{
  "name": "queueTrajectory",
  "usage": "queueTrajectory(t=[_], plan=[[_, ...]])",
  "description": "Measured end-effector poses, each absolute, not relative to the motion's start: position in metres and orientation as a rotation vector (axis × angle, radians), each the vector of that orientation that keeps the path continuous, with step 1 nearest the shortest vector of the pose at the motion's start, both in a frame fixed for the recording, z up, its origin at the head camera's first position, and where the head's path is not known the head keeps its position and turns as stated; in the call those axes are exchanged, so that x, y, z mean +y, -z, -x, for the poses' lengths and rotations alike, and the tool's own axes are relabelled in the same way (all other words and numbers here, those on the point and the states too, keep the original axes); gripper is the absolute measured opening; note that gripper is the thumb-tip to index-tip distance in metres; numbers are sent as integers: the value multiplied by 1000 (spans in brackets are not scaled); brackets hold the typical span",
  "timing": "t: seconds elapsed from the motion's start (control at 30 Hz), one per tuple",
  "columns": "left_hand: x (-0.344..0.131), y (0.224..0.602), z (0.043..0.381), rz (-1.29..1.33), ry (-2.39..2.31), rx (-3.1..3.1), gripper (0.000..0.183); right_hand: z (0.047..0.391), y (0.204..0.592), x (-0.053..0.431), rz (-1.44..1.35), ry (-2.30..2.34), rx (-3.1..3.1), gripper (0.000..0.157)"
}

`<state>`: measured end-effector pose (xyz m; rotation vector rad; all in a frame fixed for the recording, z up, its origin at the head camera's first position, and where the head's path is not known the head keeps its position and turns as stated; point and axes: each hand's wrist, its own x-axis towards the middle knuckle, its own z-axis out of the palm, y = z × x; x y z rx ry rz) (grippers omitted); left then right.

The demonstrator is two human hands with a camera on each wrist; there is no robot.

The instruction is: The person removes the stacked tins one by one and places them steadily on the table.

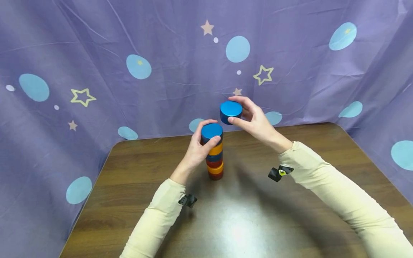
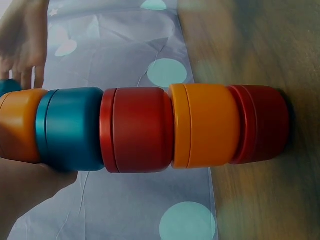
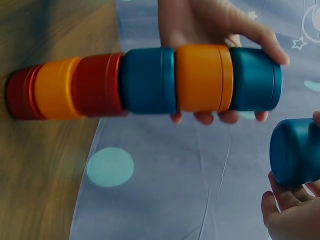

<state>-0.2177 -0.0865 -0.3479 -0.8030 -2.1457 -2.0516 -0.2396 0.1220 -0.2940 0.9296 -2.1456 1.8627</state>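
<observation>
A column of round lidded tins stands upright on the table, coloured red, orange and blue. My left hand grips it near the top, thumb and fingers curled around the uppermost blue tin. Beneath that come an orange tin and another blue tin. A red tin, an orange tin and a red tin make up the base. My right hand pinches a separate blue tin by its sides, raised just right of the column's top and apart from it.
The brown wooden table has a shiny glare near its front. A purple curtain with stars and pale blue ovals hangs behind it and along the sides. Small black cameras sit at both wrists.
</observation>
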Motion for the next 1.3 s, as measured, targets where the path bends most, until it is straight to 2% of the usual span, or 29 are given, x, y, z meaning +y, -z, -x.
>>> queueTrajectory(t=[0.33,1.07,1.3], plan=[[-88,347,220,800,2048,-2173,88,244,308,140,-827,-1857,-2205,55],[-88,354,221,841,2087,-2150,88,252,386,148,-751,-1805,-2322,58],[-88,352,221,849,2102,-2142,88,245,386,144,-735,-1794,-2354,57]])
